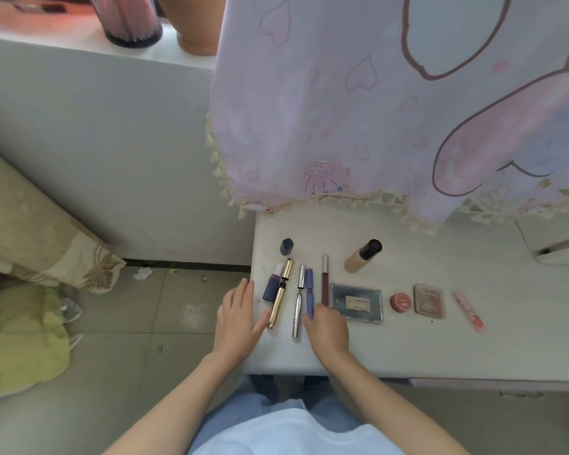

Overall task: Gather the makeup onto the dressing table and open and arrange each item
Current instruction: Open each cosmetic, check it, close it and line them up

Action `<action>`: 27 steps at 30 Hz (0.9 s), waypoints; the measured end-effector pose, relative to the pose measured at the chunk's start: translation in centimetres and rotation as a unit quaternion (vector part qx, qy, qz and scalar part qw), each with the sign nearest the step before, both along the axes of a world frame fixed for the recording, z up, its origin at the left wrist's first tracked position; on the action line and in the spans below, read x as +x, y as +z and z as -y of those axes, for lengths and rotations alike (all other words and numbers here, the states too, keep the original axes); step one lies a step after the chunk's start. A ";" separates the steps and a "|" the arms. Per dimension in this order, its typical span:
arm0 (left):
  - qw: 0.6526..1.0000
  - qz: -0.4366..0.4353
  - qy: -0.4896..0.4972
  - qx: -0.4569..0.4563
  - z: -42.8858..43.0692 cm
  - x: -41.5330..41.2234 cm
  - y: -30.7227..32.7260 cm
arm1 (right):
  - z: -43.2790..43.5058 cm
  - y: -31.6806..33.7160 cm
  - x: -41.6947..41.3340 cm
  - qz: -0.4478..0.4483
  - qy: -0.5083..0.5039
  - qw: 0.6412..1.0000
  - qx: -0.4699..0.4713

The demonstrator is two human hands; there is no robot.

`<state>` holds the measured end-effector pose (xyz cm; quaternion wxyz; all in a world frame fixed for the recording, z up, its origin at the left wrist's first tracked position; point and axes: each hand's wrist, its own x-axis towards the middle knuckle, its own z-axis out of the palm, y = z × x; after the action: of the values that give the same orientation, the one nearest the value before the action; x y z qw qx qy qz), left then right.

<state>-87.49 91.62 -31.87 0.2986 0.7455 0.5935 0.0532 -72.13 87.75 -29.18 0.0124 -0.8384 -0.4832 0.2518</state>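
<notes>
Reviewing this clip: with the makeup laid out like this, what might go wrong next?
1. The lipstick and gold tube lie close to the left edge of the table. The open left hand beside them might nudge one onto the floor.
2. The lipstick's uncovered tip could smear the table.
3. The right hand sits right beside the silver tube, and a bump may set it rolling.

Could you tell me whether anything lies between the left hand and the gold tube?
Nothing visible does: the left hand lies open beside the gold tube, thumb reaching its near end.
</notes>
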 end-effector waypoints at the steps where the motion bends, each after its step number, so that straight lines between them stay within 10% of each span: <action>1: 1.000 0.005 0.006 0.000 -0.1 0.0 0.1 | -0.1 0.1 0.2 0.007 -0.004 1.000 0.009; 18: 0.998 0.030 0.059 -0.008 -0.1 -0.1 2.0 | -6.5 1.7 4.9 -0.037 -0.100 0.993 -0.052; 27: 0.991 0.133 0.024 -0.004 -1.0 2.9 4.4 | -5.6 5.8 5.9 -0.182 -0.143 0.969 0.081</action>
<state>-84.63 92.60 -27.44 0.3760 0.7160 0.5668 0.1570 -66.23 93.40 -23.34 0.2043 -0.8350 -0.3665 0.3559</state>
